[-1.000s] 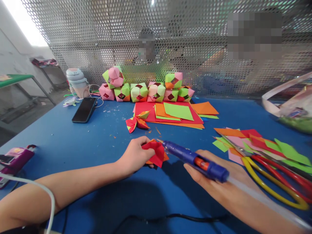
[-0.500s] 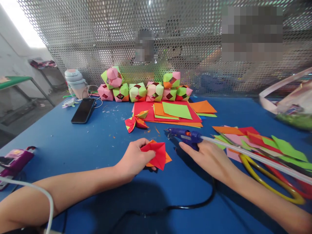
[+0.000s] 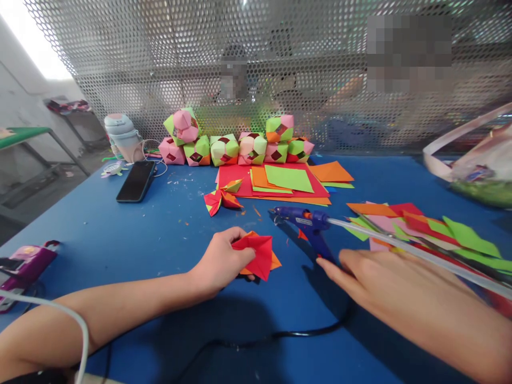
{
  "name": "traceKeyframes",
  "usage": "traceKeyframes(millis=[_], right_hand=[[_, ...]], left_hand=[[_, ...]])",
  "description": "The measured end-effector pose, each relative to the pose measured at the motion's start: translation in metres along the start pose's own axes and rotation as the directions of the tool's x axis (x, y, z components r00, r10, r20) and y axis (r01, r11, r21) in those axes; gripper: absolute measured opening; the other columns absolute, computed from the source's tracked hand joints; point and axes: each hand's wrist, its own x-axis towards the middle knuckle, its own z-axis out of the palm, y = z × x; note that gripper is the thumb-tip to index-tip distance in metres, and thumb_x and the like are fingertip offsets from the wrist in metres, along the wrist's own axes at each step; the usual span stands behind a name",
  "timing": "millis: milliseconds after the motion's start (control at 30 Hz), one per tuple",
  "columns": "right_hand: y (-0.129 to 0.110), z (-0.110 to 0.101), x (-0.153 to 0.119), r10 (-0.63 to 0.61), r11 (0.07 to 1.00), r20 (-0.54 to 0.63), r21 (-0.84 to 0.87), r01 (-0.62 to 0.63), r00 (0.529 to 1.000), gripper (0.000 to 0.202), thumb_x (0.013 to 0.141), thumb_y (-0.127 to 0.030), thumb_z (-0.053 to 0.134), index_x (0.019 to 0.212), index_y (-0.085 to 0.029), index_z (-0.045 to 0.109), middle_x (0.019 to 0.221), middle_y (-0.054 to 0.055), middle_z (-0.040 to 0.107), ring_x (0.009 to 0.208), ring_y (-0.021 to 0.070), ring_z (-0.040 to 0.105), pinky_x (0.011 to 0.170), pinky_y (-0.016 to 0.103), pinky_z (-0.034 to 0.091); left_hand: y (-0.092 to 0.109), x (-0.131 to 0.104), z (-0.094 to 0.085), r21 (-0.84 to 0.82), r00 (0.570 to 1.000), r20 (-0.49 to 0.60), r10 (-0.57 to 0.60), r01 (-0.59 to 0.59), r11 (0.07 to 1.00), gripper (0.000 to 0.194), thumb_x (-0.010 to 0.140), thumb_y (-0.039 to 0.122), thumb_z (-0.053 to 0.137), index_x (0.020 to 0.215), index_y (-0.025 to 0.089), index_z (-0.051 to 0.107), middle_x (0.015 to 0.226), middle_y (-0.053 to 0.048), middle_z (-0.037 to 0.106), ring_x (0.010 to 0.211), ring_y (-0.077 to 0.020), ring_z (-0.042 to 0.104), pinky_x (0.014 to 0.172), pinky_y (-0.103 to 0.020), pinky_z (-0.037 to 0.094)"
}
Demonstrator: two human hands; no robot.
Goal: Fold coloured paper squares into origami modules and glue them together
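Note:
My left hand pinches a folded red and orange paper piece between thumb and fingers, just above the blue table. A blue hot glue gun lies ahead and to the right, its nozzle pointing left and a long clear glue stick running out of its back. My right hand is behind the gun, a finger stretched toward the lower end of the handle; the other fingers are partly hidden. Beyond my left hand rests a red, orange and yellow-green folded paper piece.
Paper sheets are stacked at the back before several folded paper balls. Loose paper lies on the right. A phone, a cup and a purple object are on the left. A black cord crosses the front.
My right hand has slid back from the glue gun's handle toward me and to the right, and more of the handle shows. My left hand keeps the folded paper nearly still.

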Motion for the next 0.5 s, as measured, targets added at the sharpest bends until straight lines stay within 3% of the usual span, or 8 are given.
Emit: traceKeyframes(millis=[67, 167, 267, 367, 500], right_hand=[[-0.014, 0.002, -0.002, -0.005, 1.000, 0.129, -0.012, 0.006, 0.992, 0.040, 0.086, -0.045, 0.038, 0.063, -0.022, 0.059, 0.051, 0.003, 0.053, 0.041, 0.0145, 0.044, 0.042, 0.029, 0.030], [-0.033, 0.016, 0.001, 0.046, 0.991, 0.149, 0.119, -0.064, 0.988, 0.022, 0.087, -0.039, 0.044, 0.080, -0.022, 0.056, 0.067, 0.001, 0.059, 0.053, 0.0129, 0.053, 0.049, 0.026, 0.043], [-0.043, 0.033, 0.008, 0.165, 0.885, 0.139, 0.417, -0.209, 0.976, 0.019, 0.085, -0.037, 0.050, 0.096, -0.021, 0.053, 0.082, 0.002, 0.062, 0.069, 0.0133, 0.059, 0.060, 0.024, 0.050], [-0.046, 0.042, 0.013, 0.181, 0.781, 0.187, 0.569, -0.257, 0.966, 0.014, 0.085, -0.034, 0.050, 0.087, -0.020, 0.054, 0.077, 0.000, 0.060, 0.067, 0.0120, 0.058, 0.059, 0.023, 0.049], [-0.046, 0.045, 0.014, 0.180, 0.769, 0.193, 0.584, -0.260, 0.965, 0.013, 0.085, -0.030, 0.050, 0.079, -0.019, 0.055, 0.071, -0.002, 0.057, 0.060, 0.0097, 0.052, 0.054, 0.020, 0.044]], left_hand=[[-0.001, -0.002, 0.002, 0.018, 1.000, 0.014, -0.001, 0.001, 1.000, 0.009, 0.069, 0.010, 0.048, 0.074, 0.017, 0.048, 0.057, 0.004, 0.057, 0.046, -0.0100, 0.057, 0.045, -0.020, 0.045], [-0.003, -0.007, 0.006, 0.108, 0.999, 0.022, 0.040, -0.042, 0.993, 0.006, 0.067, 0.012, 0.050, 0.071, 0.016, 0.050, 0.059, 0.004, 0.055, 0.050, -0.0088, 0.055, 0.047, -0.018, 0.042], [-0.006, -0.012, 0.010, 0.226, 0.994, 0.050, 0.098, -0.106, 0.968, 0.004, 0.066, 0.016, 0.052, 0.070, 0.015, 0.054, 0.060, 0.004, 0.053, 0.053, -0.0074, 0.049, 0.048, -0.017, 0.038], [-0.007, -0.015, 0.012, 0.246, 0.993, 0.092, 0.075, -0.096, 0.964, 0.004, 0.066, 0.018, 0.052, 0.069, 0.015, 0.053, 0.058, 0.005, 0.051, 0.052, -0.0069, 0.046, 0.047, -0.017, 0.035], [-0.008, -0.014, 0.012, 0.229, 0.993, 0.105, 0.061, -0.083, 0.970, 0.007, 0.065, 0.014, 0.052, 0.073, 0.014, 0.054, 0.061, 0.005, 0.051, 0.053, -0.0058, 0.044, 0.047, -0.016, 0.034]])
